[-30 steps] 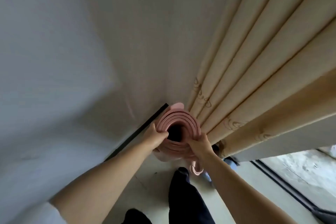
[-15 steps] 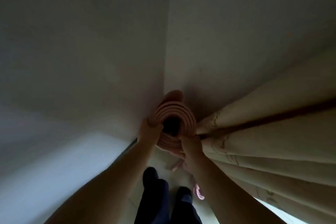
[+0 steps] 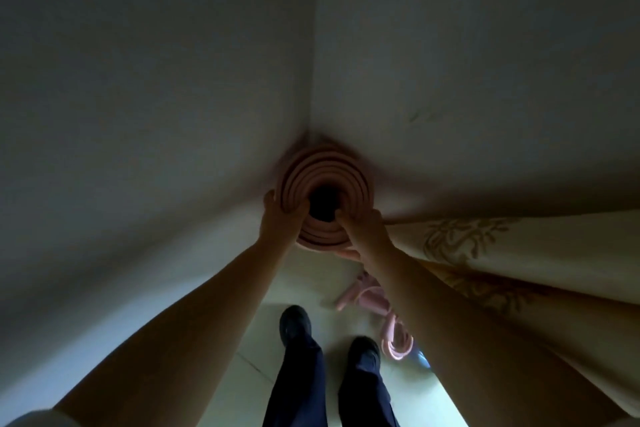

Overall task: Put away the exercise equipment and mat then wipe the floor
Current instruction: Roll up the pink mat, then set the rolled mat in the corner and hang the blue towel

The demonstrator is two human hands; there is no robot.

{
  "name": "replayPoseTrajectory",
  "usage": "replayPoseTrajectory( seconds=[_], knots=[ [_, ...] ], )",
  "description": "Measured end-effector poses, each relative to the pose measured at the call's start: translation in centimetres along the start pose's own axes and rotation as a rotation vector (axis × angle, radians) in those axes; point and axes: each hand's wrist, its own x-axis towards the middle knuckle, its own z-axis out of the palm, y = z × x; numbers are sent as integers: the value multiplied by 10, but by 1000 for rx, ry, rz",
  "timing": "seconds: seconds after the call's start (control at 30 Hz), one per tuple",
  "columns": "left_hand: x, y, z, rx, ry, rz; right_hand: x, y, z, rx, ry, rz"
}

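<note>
The rolled pink mat [image 3: 325, 198] stood on end in the corner where the two walls [image 3: 156, 80] met, its spiral top facing the camera. To the left of the mat, the left hand [image 3: 282, 218] gripped the rim, thumb hooked over the layers toward the dark core and fingers curled round the outside. On the mat's near right edge, the right hand [image 3: 363, 229] pinched the rim the same way, thumb tip at the hollow; its other fingers were mostly hidden under the roll. Right of the mat hung the cream curtain [image 3: 519, 246]. Below the mat, near the shoes [image 3: 294, 322], a pink cord or band [image 3: 394, 336] lay on the pale floor [image 3: 249, 350].

The step in hand looked to be parking the mat upright in the corner. Next would likely call for letting go gently so the roll leans on the walls without unrolling, then gathering the pink cord before wiping.
</note>
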Motion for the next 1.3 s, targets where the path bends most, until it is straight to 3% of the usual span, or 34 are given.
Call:
replayPoseTrajectory(
  seconds=[0.13,0.23,0.37,0.53,0.8,0.93,1.1,1.3],
  knots=[
    [-22,-2,-5,-17,-56,-92,-20,9,-17,134,-73,40],
    [-53,4,-15,33,-29,-94,-42,9,-23,49,67,-36],
    [-106,12,-36,127,31,-21,-90,-4,-35,-296,82,-301],
    [-195,5,-61,153,125,52,-172,-10,-44,-774,-51,-721],
    [-332,-64,-66,297,405,48,-274,25,-64,-1615,-237,-1068],
    [-394,-113,-63,504,510,39,-310,50,-65,-1812,-335,-1251],
    [-466,-186,-62,597,636,-134,-358,87,-50,-1922,-445,-1528],
    [-559,-281,-51,424,831,-395,-405,175,-14,-2066,-634,-1761]
  ],
)
